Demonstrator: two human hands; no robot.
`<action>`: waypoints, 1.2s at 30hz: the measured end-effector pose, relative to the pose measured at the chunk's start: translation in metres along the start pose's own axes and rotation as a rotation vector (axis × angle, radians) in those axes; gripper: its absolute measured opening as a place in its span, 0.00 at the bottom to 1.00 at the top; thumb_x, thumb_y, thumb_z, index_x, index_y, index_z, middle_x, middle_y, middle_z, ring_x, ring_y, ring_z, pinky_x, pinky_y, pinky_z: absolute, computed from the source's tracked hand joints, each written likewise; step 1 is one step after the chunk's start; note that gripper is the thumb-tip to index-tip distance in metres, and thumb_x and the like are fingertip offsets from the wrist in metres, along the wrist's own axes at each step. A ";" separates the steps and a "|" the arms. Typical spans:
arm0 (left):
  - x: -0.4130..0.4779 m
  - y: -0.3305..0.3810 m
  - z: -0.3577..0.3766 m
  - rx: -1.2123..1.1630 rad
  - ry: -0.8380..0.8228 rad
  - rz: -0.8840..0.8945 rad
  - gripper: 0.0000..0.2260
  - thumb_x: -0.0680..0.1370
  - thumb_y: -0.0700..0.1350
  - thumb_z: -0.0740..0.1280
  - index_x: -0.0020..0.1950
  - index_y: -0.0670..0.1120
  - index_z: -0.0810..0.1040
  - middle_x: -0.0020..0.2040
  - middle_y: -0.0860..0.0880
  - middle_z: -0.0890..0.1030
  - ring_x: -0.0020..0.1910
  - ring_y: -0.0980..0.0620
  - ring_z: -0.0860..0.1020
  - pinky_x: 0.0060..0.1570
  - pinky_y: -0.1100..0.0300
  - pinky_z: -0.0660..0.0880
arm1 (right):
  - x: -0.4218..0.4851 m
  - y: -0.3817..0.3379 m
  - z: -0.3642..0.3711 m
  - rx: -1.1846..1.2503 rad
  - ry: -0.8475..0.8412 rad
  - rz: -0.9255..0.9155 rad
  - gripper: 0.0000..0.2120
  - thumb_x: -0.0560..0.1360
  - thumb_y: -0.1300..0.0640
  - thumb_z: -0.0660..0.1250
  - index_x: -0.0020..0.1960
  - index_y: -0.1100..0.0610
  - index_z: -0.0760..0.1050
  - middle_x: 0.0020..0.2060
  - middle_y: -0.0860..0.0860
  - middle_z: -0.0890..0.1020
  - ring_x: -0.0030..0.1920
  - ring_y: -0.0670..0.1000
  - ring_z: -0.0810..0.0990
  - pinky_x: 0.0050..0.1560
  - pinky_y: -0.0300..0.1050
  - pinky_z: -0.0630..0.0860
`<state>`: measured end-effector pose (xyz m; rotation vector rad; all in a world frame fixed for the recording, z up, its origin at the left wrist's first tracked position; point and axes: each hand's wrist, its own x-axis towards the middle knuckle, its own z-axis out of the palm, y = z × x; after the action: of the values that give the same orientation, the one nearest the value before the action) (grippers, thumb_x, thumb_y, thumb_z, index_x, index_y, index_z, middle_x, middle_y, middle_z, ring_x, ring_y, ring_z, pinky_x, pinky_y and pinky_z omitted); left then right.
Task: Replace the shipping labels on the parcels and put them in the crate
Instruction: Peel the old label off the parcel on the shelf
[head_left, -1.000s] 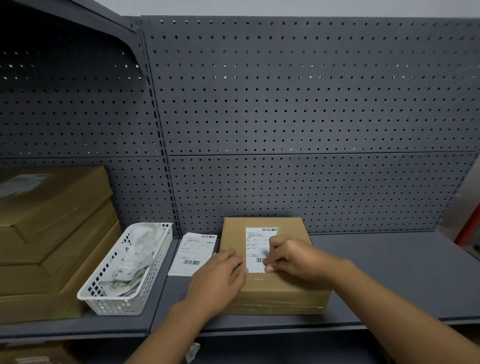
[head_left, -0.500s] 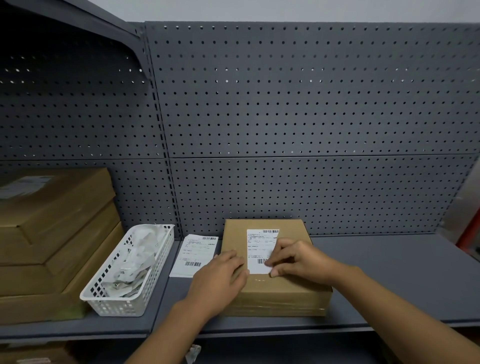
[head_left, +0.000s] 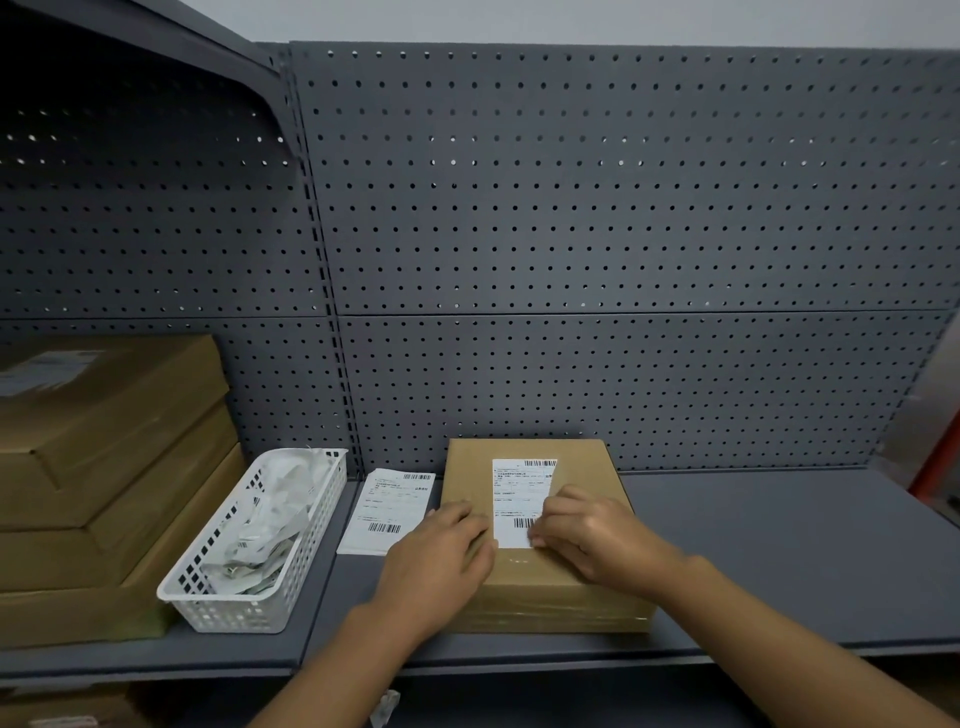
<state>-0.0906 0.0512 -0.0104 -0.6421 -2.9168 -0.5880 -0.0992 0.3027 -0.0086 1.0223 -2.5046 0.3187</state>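
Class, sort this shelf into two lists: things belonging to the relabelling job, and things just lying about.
Job: parcel, the label on it, loose label sheet beside it, left hand, right hand.
Lying about: white basket of paper scraps, stacked boxes, pegboard.

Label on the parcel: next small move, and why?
Probably peel the label up from its lower right corner: the right hand pinches there, the left hand steadies the parcel, and a loose label waits beside it.
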 end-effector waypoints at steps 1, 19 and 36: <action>0.000 0.000 0.000 0.004 0.001 -0.002 0.17 0.84 0.58 0.57 0.72 0.58 0.74 0.76 0.59 0.68 0.72 0.57 0.69 0.64 0.58 0.71 | -0.001 0.000 0.002 0.002 0.008 0.021 0.11 0.83 0.49 0.63 0.51 0.51 0.83 0.42 0.44 0.80 0.46 0.47 0.75 0.40 0.41 0.75; -0.003 -0.003 0.001 -0.007 0.011 0.003 0.18 0.85 0.58 0.55 0.74 0.59 0.72 0.79 0.59 0.65 0.77 0.58 0.64 0.72 0.60 0.64 | 0.028 -0.019 -0.008 0.191 -0.405 0.441 0.03 0.82 0.54 0.63 0.52 0.53 0.75 0.51 0.47 0.77 0.53 0.49 0.74 0.56 0.49 0.75; -0.014 -0.005 0.012 -0.135 0.041 -0.002 0.19 0.86 0.56 0.54 0.77 0.61 0.68 0.82 0.61 0.58 0.82 0.61 0.53 0.75 0.63 0.59 | 0.020 -0.020 -0.009 0.232 -0.267 0.466 0.08 0.81 0.43 0.65 0.52 0.46 0.73 0.50 0.42 0.77 0.47 0.42 0.76 0.49 0.41 0.75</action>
<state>-0.0807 0.0461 -0.0257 -0.6332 -2.8590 -0.7940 -0.0951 0.2797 0.0093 0.5724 -2.9929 0.6600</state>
